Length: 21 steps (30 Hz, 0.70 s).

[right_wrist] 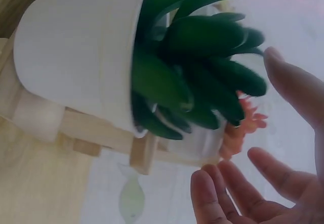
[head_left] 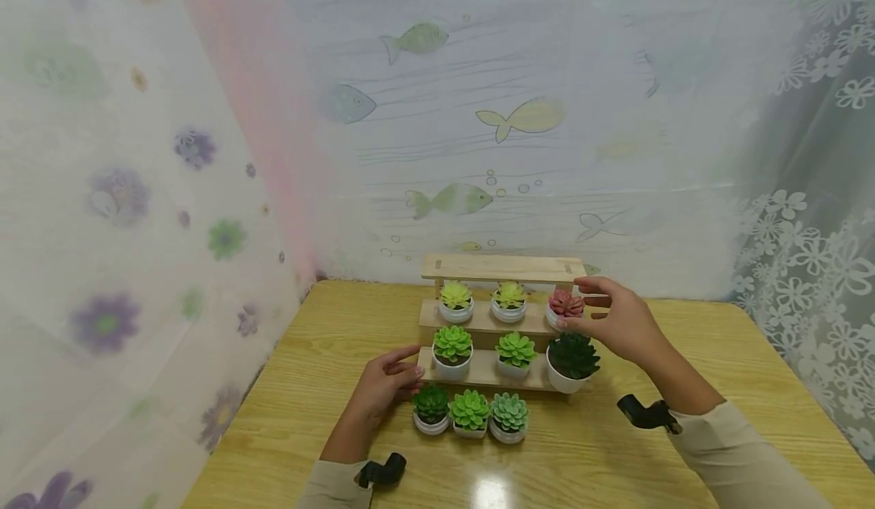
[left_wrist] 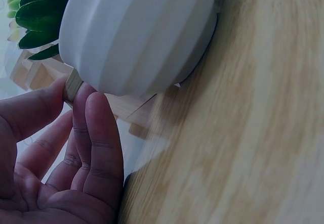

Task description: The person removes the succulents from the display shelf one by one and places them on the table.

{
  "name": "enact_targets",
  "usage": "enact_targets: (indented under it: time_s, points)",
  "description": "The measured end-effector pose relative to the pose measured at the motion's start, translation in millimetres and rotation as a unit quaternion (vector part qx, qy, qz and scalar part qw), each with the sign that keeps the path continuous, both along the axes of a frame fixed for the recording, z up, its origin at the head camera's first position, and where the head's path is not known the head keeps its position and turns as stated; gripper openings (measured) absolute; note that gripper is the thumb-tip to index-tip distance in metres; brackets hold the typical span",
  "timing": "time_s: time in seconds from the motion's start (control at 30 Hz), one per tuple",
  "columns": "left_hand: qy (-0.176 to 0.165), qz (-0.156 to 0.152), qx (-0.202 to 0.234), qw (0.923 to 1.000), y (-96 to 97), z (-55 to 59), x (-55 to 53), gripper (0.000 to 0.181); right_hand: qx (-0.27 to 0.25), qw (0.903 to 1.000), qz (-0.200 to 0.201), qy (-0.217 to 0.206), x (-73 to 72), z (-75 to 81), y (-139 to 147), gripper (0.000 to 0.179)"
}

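Note:
A tiered wooden plant stand (head_left: 502, 268) holds potted artificial succulents. My left hand (head_left: 383, 384) pinches the left end of its lowest board between thumb and fingers; the left wrist view shows the board end (left_wrist: 73, 86) there, beside a white ribbed pot (left_wrist: 136, 37). Around the red succulent (head_left: 566, 302), at the right of the middle tier, my right hand (head_left: 622, 323) spreads its thumb and fingers apart. Whether any fingertip touches that plant I cannot tell. Just below that hand, a large dark green succulent (head_left: 573, 355) in a white pot occupies the lowest tier's right end.
Two yellow-green succulents (head_left: 456, 296) share the middle tier, and two bright green ones (head_left: 452, 346) the lowest. In front, on the wooden table (head_left: 601, 456), three small potted succulents (head_left: 469, 410) form a row. A fish-patterned curtain (head_left: 519, 175) hangs behind the stand.

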<state>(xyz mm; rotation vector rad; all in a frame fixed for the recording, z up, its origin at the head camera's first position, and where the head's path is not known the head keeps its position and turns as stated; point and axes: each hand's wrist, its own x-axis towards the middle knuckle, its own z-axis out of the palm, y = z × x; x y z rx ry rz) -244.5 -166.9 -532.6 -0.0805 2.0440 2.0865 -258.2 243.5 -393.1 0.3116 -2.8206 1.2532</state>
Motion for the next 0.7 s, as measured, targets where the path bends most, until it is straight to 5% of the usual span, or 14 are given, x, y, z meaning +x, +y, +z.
enact_targets:
  time_s: [0.4, 0.7]
  points:
    - [-0.002, 0.000, 0.002, 1.0000, -0.4, -0.4, 0.6, 0.055, -0.057, 0.9969, 0.004, -0.053, -14.0, -18.5, 1, 0.088]
    - [-0.007, 0.003, 0.002, 1.0000, -0.2, -0.5, -0.6, 0.056, -0.061, 0.9971, -0.001, -0.046, -17.2, -27.9, -4, 0.086]
